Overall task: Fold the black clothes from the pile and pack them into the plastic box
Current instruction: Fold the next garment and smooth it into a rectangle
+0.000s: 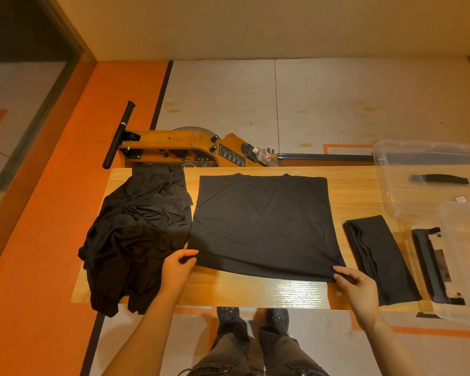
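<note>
A black shirt lies flat in a near-square on the wooden table, sleeves tucked in, collar at the far edge. My left hand pinches its near left corner. My right hand pinches its near right corner. A pile of crumpled black clothes sits at the table's left end and hangs over the front edge. To the right of the flat shirt lies a folded black garment, a long narrow strip. The clear plastic box stands at the far right.
The box's clear lid with a black latch lies at the right near corner, overhanging the table. Behind the table stands a wooden rowing machine with a water bottle on it. My legs and shoes show below the table's front edge.
</note>
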The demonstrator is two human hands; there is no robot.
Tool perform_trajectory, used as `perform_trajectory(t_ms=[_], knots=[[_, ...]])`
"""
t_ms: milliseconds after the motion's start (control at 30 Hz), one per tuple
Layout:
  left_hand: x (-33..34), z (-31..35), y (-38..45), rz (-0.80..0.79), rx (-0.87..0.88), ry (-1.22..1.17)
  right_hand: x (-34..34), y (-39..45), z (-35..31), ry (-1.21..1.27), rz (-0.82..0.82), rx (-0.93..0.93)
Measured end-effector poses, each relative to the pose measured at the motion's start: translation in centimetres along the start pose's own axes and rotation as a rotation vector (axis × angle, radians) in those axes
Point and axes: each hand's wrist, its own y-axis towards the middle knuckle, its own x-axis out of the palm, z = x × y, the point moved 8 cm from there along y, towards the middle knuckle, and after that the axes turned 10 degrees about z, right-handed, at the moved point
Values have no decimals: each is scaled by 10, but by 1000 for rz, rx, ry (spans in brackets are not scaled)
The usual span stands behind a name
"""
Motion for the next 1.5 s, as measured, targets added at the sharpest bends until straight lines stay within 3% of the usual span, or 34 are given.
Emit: perform_trajectory(t_ms=[200,467,600,633,733,867,1067,1500], knots=[[3,15,13,1,-34,-45,1,16,-25,69,50,-9],[28,41,68,13,-381,-350,16,73,-72,271,123,158],[41,57,98,45,-523,-399,38,105,-91,178,94,112],[45,58,104,23,-507,-367,43,110,-94,118,74,92],[53,64,120,-88,-234,4,53,115,-103,-85,12,-28],[54,74,123,-95,25,320,55,115,-110,-300,33,-195],[51,88,125,-12,124,398,49,115,-126,-338,126,-305],[46,99,136,55,180,451,53,126,-124,-262,85,-260]])
